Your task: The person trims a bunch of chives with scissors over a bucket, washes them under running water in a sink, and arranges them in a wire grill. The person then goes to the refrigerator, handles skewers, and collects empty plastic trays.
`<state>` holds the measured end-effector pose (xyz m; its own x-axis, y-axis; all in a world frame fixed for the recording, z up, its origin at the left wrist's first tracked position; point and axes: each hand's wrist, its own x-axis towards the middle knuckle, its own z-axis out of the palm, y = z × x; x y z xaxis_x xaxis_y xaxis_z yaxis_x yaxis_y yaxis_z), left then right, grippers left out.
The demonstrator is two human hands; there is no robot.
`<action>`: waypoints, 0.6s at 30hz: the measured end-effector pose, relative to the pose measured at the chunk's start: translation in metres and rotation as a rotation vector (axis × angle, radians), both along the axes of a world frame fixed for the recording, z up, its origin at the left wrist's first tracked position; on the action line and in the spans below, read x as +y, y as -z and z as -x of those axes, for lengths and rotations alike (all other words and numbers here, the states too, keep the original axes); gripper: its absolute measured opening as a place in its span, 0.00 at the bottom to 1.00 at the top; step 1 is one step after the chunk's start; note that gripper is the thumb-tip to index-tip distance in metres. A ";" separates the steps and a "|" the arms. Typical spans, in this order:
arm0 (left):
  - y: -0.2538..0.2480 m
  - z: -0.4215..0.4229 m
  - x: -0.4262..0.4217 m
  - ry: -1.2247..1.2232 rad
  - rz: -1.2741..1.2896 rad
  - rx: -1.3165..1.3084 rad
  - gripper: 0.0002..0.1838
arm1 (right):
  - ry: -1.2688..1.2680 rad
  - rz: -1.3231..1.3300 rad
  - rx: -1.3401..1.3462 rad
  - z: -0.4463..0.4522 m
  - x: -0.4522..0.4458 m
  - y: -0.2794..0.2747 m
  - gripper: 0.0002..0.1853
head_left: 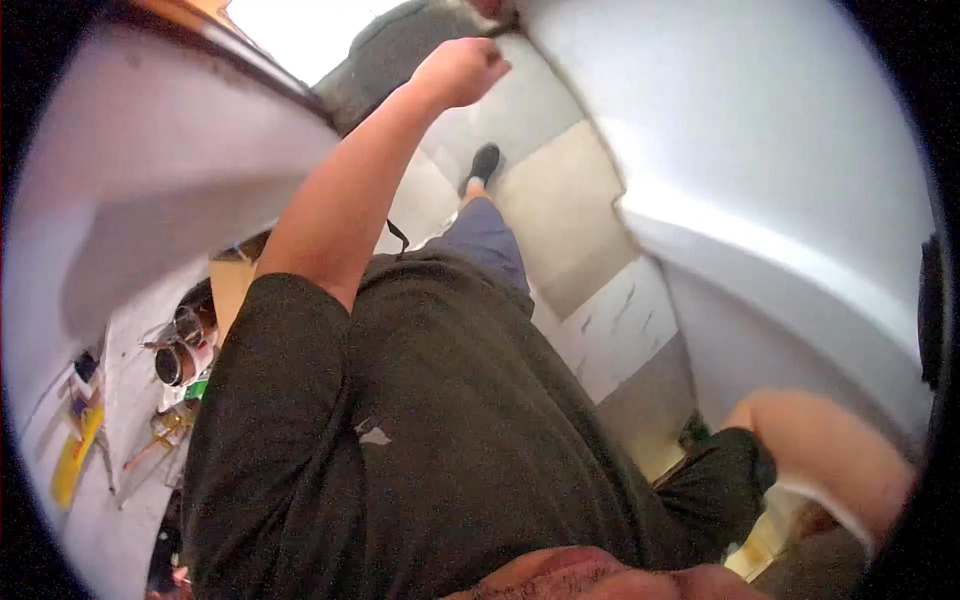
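Observation:
My left hand (pixel 465 72) is stretched forward at the top centre, above the pale floor and beside a dark grey padded shape (pixel 400 55). Its fingers are curled in, and what they hold, if anything, is hidden. My right forearm (pixel 835 450) bends out to the lower right, blurred, and the hand itself is out of sight. Between the arms is my dark shirt (pixel 450 400), with one leg and a black shoe (pixel 484 163) beyond it.
A large white curved panel (pixel 760 130) runs down the right side. At the left, a white surface (pixel 130 440) bears a yellow-handled tool (pixel 78 455), a dark round container (pixel 174 364) and several small items. The floor has tiles (pixel 560 220) of differing shades.

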<state>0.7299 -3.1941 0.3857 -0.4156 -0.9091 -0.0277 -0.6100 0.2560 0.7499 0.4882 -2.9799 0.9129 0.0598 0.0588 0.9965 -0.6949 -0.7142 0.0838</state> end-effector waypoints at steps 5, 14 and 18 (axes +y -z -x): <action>0.069 -0.037 -0.112 -0.452 -0.328 -0.132 0.20 | -0.073 -0.067 0.187 0.095 -0.201 0.122 0.11; 0.098 -0.166 -0.164 -1.103 -0.615 0.017 0.19 | -0.287 -1.253 0.506 -0.052 -0.590 0.323 0.23; 0.119 -0.199 -0.243 -1.092 -0.717 0.000 0.18 | -0.196 -1.509 0.720 -0.110 -0.707 0.351 0.23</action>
<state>0.9292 -3.4373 0.2668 0.5232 -0.5580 -0.6442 -0.2470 -0.8227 0.5120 0.5986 -3.6864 0.5624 0.6043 -0.7944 -0.0603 -0.7196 -0.5118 -0.4693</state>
